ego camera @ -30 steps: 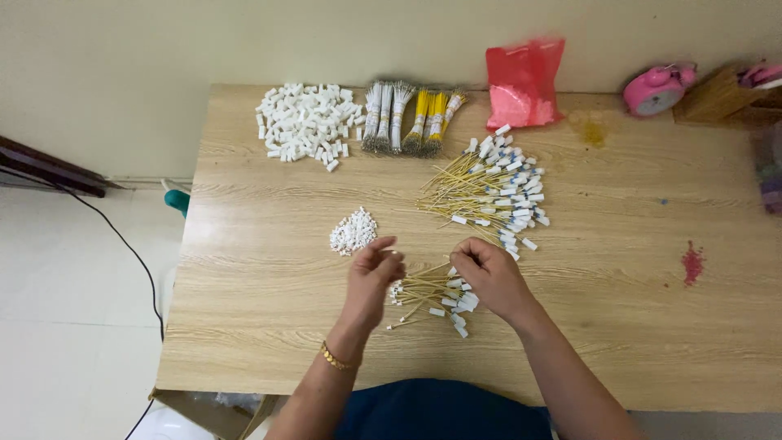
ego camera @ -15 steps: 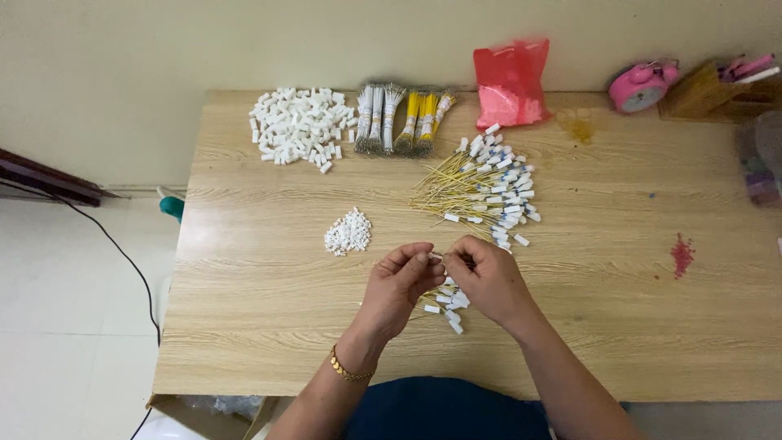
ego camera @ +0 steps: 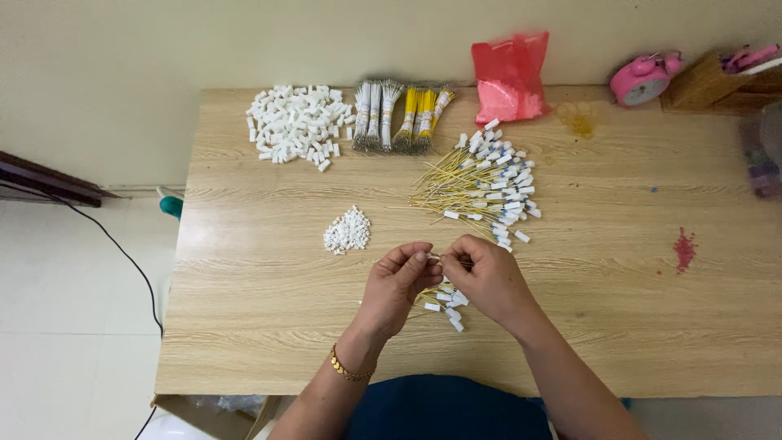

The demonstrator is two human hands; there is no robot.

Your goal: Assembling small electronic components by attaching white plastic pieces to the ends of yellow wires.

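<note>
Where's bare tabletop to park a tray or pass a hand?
Free: the right half between the wire heap and the red stain, and below that stain. Also the left strip between the small white pile and the table's left edge. Crowded: the back row from the white connector pile to the red bag, and around both hands.

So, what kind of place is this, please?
Probably a home room used for small piecework. A wooden table stands by a plain wall on a tiled floor, holding a pile of white plastic pieces, bundled wires and a pink alarm clock.
</note>
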